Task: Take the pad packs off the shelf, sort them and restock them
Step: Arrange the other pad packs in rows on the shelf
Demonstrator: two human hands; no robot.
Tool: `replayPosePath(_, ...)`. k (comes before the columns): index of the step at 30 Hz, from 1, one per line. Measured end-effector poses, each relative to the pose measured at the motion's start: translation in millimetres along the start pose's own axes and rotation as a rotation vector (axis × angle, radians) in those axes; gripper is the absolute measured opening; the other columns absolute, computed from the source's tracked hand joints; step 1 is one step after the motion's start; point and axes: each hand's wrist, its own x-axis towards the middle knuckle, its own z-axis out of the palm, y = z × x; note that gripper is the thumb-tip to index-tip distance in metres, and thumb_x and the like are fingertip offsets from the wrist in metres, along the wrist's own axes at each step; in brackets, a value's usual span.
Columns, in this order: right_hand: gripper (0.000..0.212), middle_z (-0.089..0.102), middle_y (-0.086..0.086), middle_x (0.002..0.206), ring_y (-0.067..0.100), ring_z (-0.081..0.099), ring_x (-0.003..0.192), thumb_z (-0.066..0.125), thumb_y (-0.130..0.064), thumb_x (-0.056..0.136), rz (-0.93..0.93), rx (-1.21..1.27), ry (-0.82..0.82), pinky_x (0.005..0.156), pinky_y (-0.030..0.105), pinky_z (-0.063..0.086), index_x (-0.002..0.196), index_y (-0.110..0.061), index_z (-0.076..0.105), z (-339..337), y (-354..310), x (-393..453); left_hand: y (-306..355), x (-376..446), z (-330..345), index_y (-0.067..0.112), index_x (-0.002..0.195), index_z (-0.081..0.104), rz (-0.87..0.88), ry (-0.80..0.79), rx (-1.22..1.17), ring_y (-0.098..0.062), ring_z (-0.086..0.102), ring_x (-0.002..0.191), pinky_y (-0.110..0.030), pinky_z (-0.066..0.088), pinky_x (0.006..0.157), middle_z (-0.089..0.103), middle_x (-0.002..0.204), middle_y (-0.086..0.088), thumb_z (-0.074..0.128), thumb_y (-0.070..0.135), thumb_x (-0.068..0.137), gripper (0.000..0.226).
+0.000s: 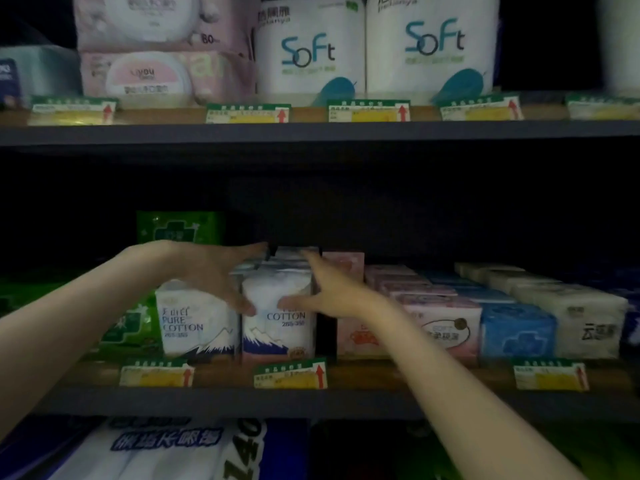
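Head view: on the middle shelf (381, 372), near its front edge, the left hand (221, 275) lies spread against the left flank of the white cotton pad pack (277, 327), fingers straight, thumb on its face. The right hand (325, 292) brackets the other flank, also spread. Neither seems to grip yet. Judged step: taking packs off; next, squeeze and draw the row forward.

Both bare forearms reach forward and up from the lower corners, converging near the middle. The left hand (221, 271) is spread, fingers straight, thumb angled down and inward. The right hand (329, 289) is also spread, fingers stretched forward, thumb pointing left toward the left thumb; the two thumbs lie just apart.
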Motion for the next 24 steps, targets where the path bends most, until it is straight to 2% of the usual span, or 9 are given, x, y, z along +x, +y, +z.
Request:
replayPosePath(1,0.079,0.034,0.003,0.149,0.021,0.036,0.136,0.064,-0.042,0.085,0.002,0.030,0.065,0.109,0.035,0.034,0.148,-0.019,0.022,-15,8,-4,10,-1,-6,0.036,0.147,-0.010,0.062,0.043,-0.044,-0.014,0.016,0.143,-0.027,0.016,0.114,0.007,0.157,0.009,0.065,0.053,0.077,0.104)
replayPosePath(3,0.047,0.052,0.008,0.135,0.023,0.051,0.122,0.052,-0.030,0.094,0.063,-0.104,0.140,0.101,0.032,0.042,0.138,-0.013,0.043,-47,29,-13,32,6,-11,0.035,0.149,-0.004,0.155,0.109,-0.038,-0.013,0.020,0.142,-0.026,0.017,0.113,0.013,0.157,0.009,0.064,0.053,0.079,0.099)
replayPosePath(4,0.036,0.059,0.008,0.123,0.023,0.057,0.111,0.049,-0.027,0.095,0.107,-0.215,0.096,0.094,0.032,0.047,0.128,-0.011,0.054,-60,41,-17,43,14,-10,0.034,0.149,0.001,0.180,0.120,-0.001,-0.013,0.021,0.142,-0.027,0.017,0.114,0.014,0.156,0.010,0.064,0.054,0.079,0.096)
replayPosePath(6,0.029,0.063,-0.001,0.101,0.019,0.060,0.095,0.053,-0.030,0.093,0.188,-0.387,-0.142,0.080,0.029,0.050,0.114,-0.013,0.062,-68,60,-21,63,35,-4,0.033,0.149,0.010,0.178,0.103,0.104,-0.016,0.023,0.141,-0.032,0.020,0.116,0.017,0.156,0.007,0.063,0.058,0.078,0.092)
replayPosePath(9,0.046,0.056,-0.011,0.097,0.015,0.052,0.096,0.066,-0.043,0.081,0.240,-0.594,-0.396,0.083,0.030,0.046,0.122,-0.022,0.057,-52,78,-17,75,59,9,0.031,0.149,0.017,0.164,0.048,0.163,-0.018,0.026,0.139,-0.030,0.026,0.111,0.021,0.155,0.004,0.066,0.053,0.078,0.088)
replayPosePath(11,0.061,0.054,-0.005,0.121,0.018,0.049,0.110,0.069,-0.045,0.077,0.210,-0.688,-0.380,0.097,0.037,0.042,0.131,-0.027,0.049,-44,89,-12,75,66,12,0.031,0.148,0.019,0.173,0.045,0.148,-0.017,0.026,0.139,-0.029,0.026,0.110,0.022,0.155,0.005,0.067,0.051,0.078,0.087)
replayPosePath(13,0.068,0.048,-0.002,0.133,0.023,0.043,0.123,0.069,-0.044,0.077,0.211,-0.698,-0.340,0.108,0.043,0.031,0.137,-0.028,0.043,-43,94,-11,75,71,11,0.030,0.148,0.020,0.179,0.051,0.168,-0.016,0.026,0.139,-0.029,0.026,0.111,0.021,0.155,0.005,0.068,0.051,0.077,0.088)
replayPosePath(19,0.065,0.052,0.002,0.129,0.023,0.044,0.121,0.068,-0.043,0.079,0.171,-0.786,-0.377,0.112,0.042,0.019,0.136,-0.022,0.046,-41,78,-10,74,71,14,0.030,0.149,0.016,0.178,0.051,0.119,-0.015,0.024,0.140,-0.026,0.024,0.110,0.019,0.155,0.006,0.069,0.048,0.078,0.090)
replayPosePath(24,0.065,0.054,0.004,0.127,0.022,0.046,0.117,0.067,-0.040,0.081,0.139,-0.743,-0.364,0.108,0.041,0.023,0.137,-0.017,0.044,-35,65,-11,76,65,15,0.029,0.149,0.017,0.197,0.058,0.113,-0.015,0.024,0.140,-0.023,0.023,0.109,0.019,0.156,0.005,0.069,0.047,0.078,0.091)
